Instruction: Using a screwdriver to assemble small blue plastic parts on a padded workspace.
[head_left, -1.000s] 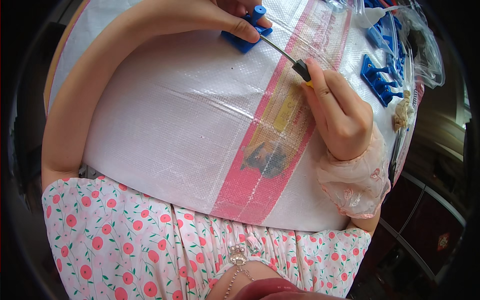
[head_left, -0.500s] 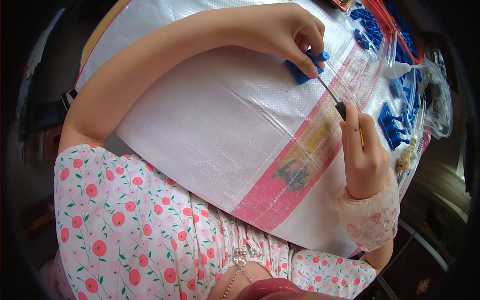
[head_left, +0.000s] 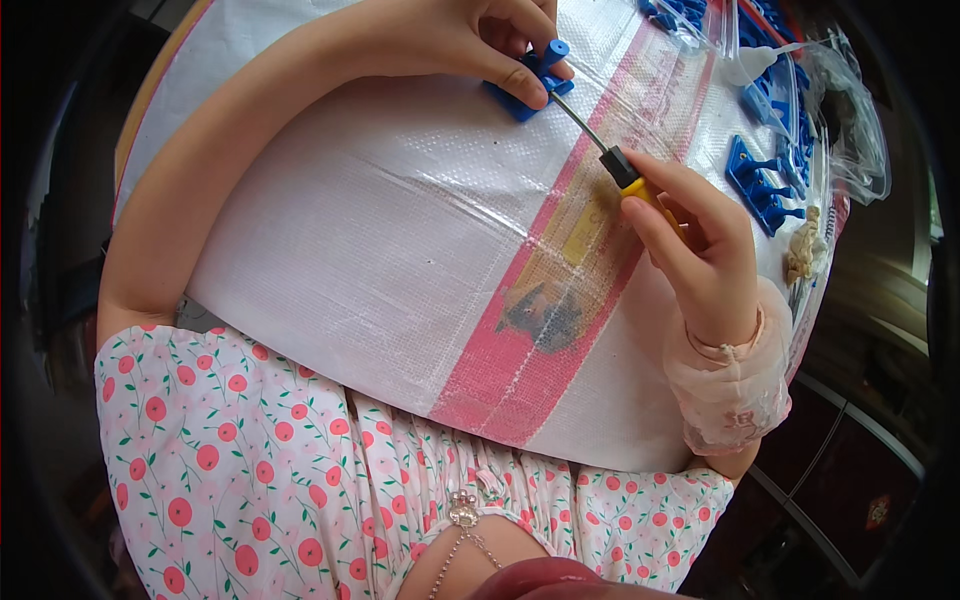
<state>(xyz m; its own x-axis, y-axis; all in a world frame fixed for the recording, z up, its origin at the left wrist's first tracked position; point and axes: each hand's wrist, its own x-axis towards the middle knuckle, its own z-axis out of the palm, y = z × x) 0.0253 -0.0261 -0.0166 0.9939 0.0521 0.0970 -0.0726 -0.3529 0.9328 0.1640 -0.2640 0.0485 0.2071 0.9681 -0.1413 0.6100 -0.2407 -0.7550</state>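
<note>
My left hand [head_left: 490,40] pinches a blue plastic part [head_left: 518,103] with a round peg sticking up, holding it against the table at the far middle. Between thumb and fingers, my right hand [head_left: 710,240] grips a screwdriver [head_left: 618,165] with a yellow and black handle. Its thin metal shaft slants up and left to the blue part, where its tip meets it beside my left thumb. The tip itself is hidden, so I cannot tell whether a screw sits there.
A white woven sheet with a pink stripe [head_left: 480,385] covers the table. At the right lie a blue plate with several pegs [head_left: 762,185], a crumpled beige thing [head_left: 802,245], a white nozzle-tipped bottle [head_left: 750,65] and clear plastic bags [head_left: 850,130]. More blue parts [head_left: 680,12] are heaped at the far right.
My right hand has rolled around the screwdriver handle, so thumb and forefinger now show on it. The whole view has shifted, with the table sitting higher and further left in the picture.
</note>
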